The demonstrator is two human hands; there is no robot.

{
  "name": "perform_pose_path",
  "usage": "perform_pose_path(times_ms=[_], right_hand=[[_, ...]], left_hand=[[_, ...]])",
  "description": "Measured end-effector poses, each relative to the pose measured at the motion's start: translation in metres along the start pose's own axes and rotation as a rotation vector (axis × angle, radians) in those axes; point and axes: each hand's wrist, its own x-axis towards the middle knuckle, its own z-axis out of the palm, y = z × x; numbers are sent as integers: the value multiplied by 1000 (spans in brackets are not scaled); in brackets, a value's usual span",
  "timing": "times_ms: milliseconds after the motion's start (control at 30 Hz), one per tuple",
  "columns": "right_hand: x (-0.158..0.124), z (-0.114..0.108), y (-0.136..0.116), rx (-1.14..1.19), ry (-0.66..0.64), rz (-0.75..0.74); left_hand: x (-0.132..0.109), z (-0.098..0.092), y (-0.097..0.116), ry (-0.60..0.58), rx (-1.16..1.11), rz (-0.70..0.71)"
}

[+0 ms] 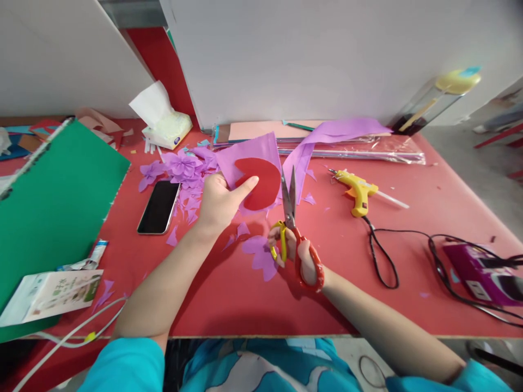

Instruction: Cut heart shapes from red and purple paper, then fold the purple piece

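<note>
My left hand (223,198) pinches a red rounded paper piece (261,188) together with a purple paper sheet (261,144), the thumb lying on the red face. In my right hand (300,253) is a pair of scissors (291,209) with red and yellow handles. Their blades are parted and point away from me, by the right edge of the paper. A purple petal-shaped cutout (261,258) lies on the table just left of the scissors. Purple paper flowers (182,166) and scraps are heaped beyond my left hand.
Left of my arm lie a phone (159,207) and a green board (61,201). A tissue pack (167,128) and a long purple strip (322,139) are at the back. To the right are a yellow glue gun (357,190), its black cord and a purple box (482,272).
</note>
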Motion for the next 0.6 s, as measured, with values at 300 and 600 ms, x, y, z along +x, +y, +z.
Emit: perform_pose_path(times_ms=[300, 600], right_hand=[[-2, -2, -15, -142, -167, -22], [-1, -4, -14, -213, -129, -79]], left_hand=[[5, -13, 6, -209, 77, -14], [-5, -10, 14, -220, 347, 38]])
